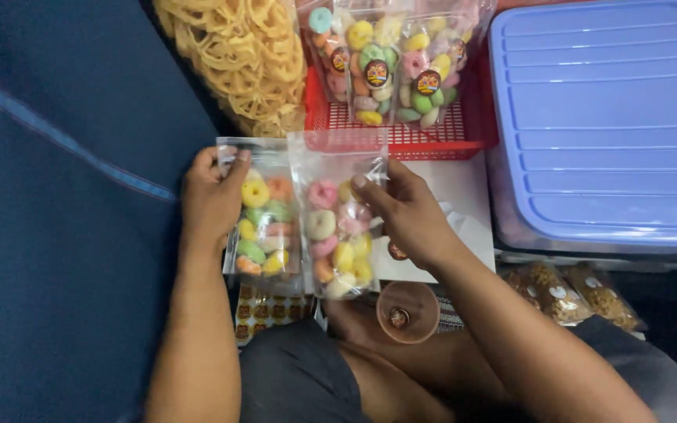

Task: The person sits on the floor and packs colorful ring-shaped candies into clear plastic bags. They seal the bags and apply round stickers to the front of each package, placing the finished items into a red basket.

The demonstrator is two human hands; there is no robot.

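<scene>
- The left hand (211, 205) is closed on the top edge of one clear bag (264, 227) of pastel ring sweets.
- The right hand (407, 215) pinches the second bag (337, 235) at its upper corner, just beside the first, in front of the red basket (401, 135).
- Both bags hang upright, long axis vertical, openings pointing away from the person.
- Risk: held only by a corner, the second bag could tilt or slip and, if unsealed, spill sweets.

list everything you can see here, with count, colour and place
candy bags in hand: two, clear with pastel rings, centre
candy bags in basket: at least three, clear with pastel rings, top centre
basket: one, red, top centre
fried snack bag: one, yellow, top left
box lid: one, blue, right
snack packets: about three, brown, lower right
small cup: one, pink-brown, bottom centre
left hand: holds left bag
right hand: holds right bag
</scene>
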